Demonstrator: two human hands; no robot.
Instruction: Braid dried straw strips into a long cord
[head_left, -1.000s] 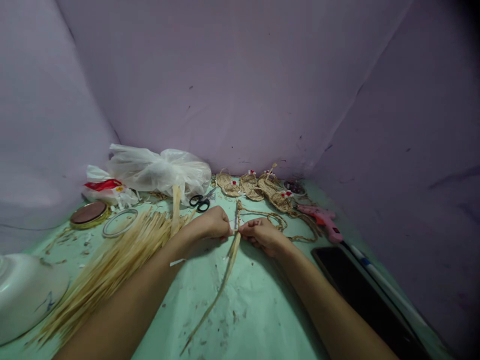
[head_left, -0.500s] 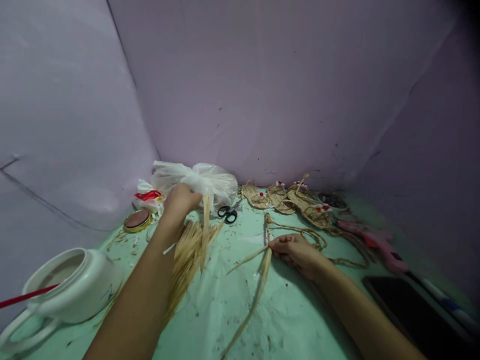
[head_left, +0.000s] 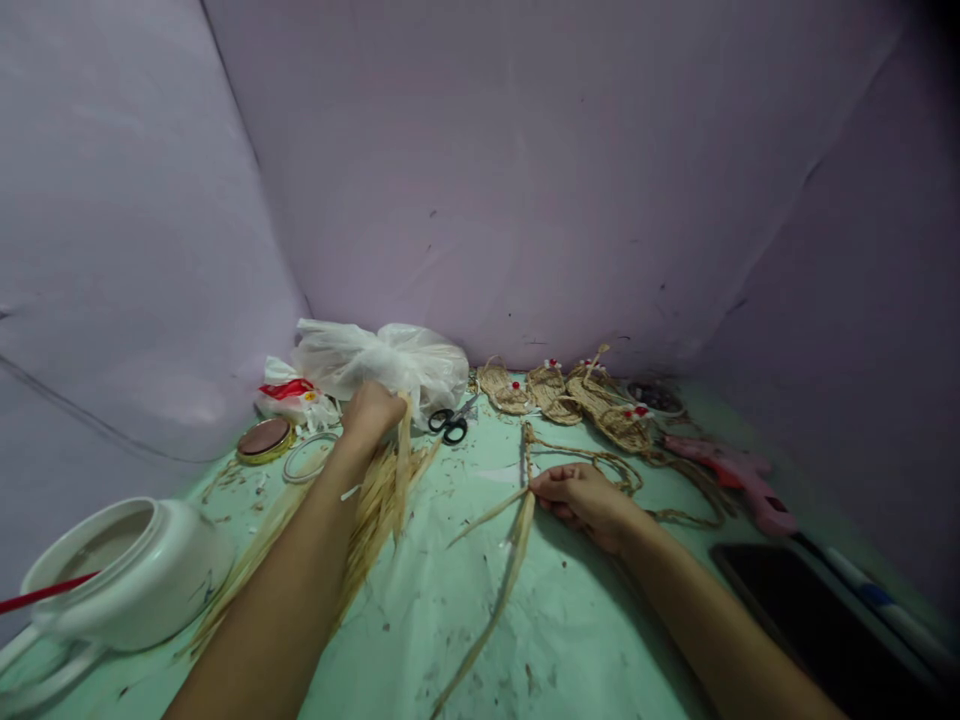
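My left hand (head_left: pixel 373 412) is closed on the top of a pale fibre strip (head_left: pixel 403 465), over a bundle of straw-coloured fibres (head_left: pixel 375 520) and just in front of a white plastic bag (head_left: pixel 390 362). Between the thumb and fingers of my right hand (head_left: pixel 577 500) is the lower end of a thin braided cord (head_left: pixel 528 450). Two loose strands (head_left: pixel 510 570) hang from that pinch, one short to the left, one long toward the front edge. The cord loops off behind my right hand to the right.
Black-handled scissors (head_left: pixel 452 426) lie beside the bag. Small woven slippers (head_left: pixel 600 405) with red beads line the back wall. A pink glue gun (head_left: pixel 739 480) and dark phone (head_left: pixel 810 620) lie right; a white ceramic pot (head_left: pixel 165 580), round tin (head_left: pixel 264 440) and tape roll (head_left: pixel 309 458) are left.
My left hand has moved slightly down and toward me with the strip. My right hand keeps its pinch on the cord. The whole view has shifted a little.
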